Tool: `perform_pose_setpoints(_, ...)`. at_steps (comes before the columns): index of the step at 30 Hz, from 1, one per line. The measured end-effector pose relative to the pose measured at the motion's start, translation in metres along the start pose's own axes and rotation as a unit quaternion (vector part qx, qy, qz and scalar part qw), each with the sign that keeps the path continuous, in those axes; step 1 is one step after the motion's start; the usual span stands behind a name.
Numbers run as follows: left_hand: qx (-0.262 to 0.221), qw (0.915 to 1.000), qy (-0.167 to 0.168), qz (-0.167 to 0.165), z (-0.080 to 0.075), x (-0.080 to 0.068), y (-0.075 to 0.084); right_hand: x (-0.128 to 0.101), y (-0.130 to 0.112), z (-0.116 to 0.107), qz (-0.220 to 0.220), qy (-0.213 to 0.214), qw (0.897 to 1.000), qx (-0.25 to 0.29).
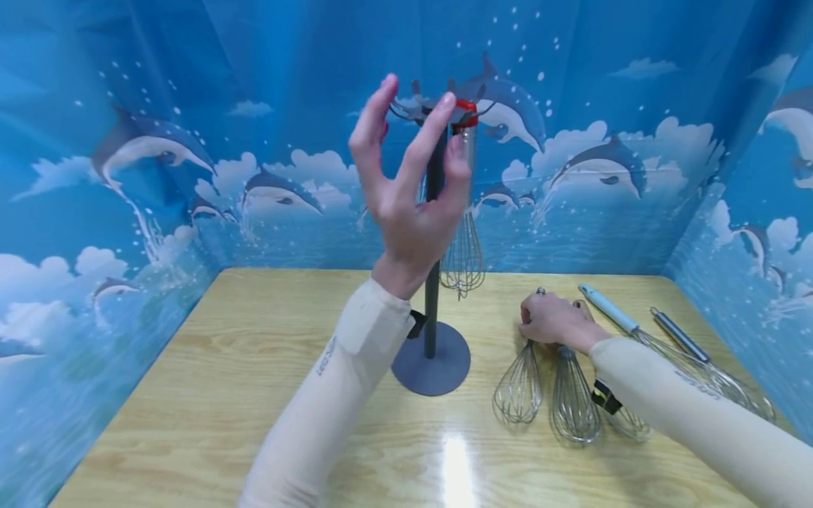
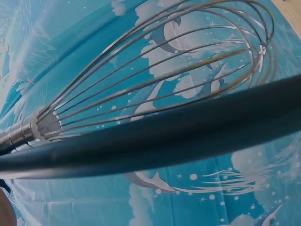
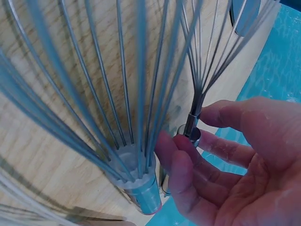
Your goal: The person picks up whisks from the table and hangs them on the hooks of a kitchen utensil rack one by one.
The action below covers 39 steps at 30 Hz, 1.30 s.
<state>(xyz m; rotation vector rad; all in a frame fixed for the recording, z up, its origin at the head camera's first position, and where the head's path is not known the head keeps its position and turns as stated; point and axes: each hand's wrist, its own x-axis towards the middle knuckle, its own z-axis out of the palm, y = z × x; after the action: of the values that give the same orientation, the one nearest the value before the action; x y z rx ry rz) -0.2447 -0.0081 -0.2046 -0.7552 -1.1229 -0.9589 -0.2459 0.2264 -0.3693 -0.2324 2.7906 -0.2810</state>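
My left hand (image 1: 413, 204) is raised at the top of a dark whisk stand (image 1: 432, 370), its fingers spread and bent with nothing between them. Behind it, a red-topped whisk (image 1: 464, 257) hangs from the stand's hooks. The left wrist view has the wires of a hanging whisk (image 2: 150, 87) beside the dark pole (image 2: 164, 141). Low on the right, my right hand (image 1: 555, 321) pinches the leftmost whisk (image 1: 519, 388) near its neck; the right wrist view shows thumb and fingers at its slim metal handle (image 3: 192, 123). A fuller whisk (image 1: 574, 406) lies alongside, its handle under this hand.
Under the right forearm another whisk (image 1: 630, 425) is partly hidden. Farther right lie a turquoise-handled whisk (image 1: 606, 308) and a metal-handled whisk (image 1: 681, 335). A dolphin-printed curtain (image 1: 286, 233) encloses the wooden table (image 1: 241, 367) at the back and sides.
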Motion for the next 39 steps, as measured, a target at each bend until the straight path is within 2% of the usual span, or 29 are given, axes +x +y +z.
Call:
perform_pose_setpoints(4, -0.019, 0.9979, 0.053, -0.031, -0.004, -0.001, -0.004, 0.000, 0.000, 0.003, -0.010, 0.013, 1.000, 0.026)
perform_pose_setpoints(8, -0.017, 0.9952, 0.074, -0.062, -0.008, -0.002, -0.009, 0.002, -0.001, 0.007, -0.006, 0.030, 0.998, 0.045)
perform_pose_setpoints(10, -0.023, 0.9955, 0.064, -0.066, -0.009, -0.003, -0.011, 0.003, -0.001, 0.008, -0.005, 0.035, 0.998, 0.051)
perform_pose_setpoints(16, -0.053, 0.9962, -0.006, -0.068, -0.008, -0.002, -0.011, 0.005, -0.003, 0.010, -0.011, 0.054, 0.997, 0.052)
perform_pose_setpoints(19, -0.059, 0.9950, -0.027, -0.077, -0.007, -0.001, -0.011, 0.006, -0.004, 0.011, -0.018, 0.072, 0.996, 0.049)
perform_pose_setpoints(26, -0.063, 0.9938, -0.034, -0.086, -0.007, 0.000, -0.012, 0.005, -0.008, 0.012, -0.035, 0.107, 0.992, 0.052)
perform_pose_setpoints(31, -0.069, 0.9922, -0.030, -0.099, -0.005, 0.002, -0.011, 0.000, -0.015, 0.009, -0.058, 0.156, 0.983, 0.073)
perform_pose_setpoints(34, -0.075, 0.9913, -0.029, -0.104, -0.005, 0.002, -0.011, -0.004, -0.020, 0.002, -0.063, 0.176, 0.977, 0.101)
perform_pose_setpoints(39, -0.088, 0.9900, -0.032, -0.105, -0.005, 0.004, -0.011, -0.015, -0.029, -0.012, -0.035, 0.170, 0.967, 0.185)
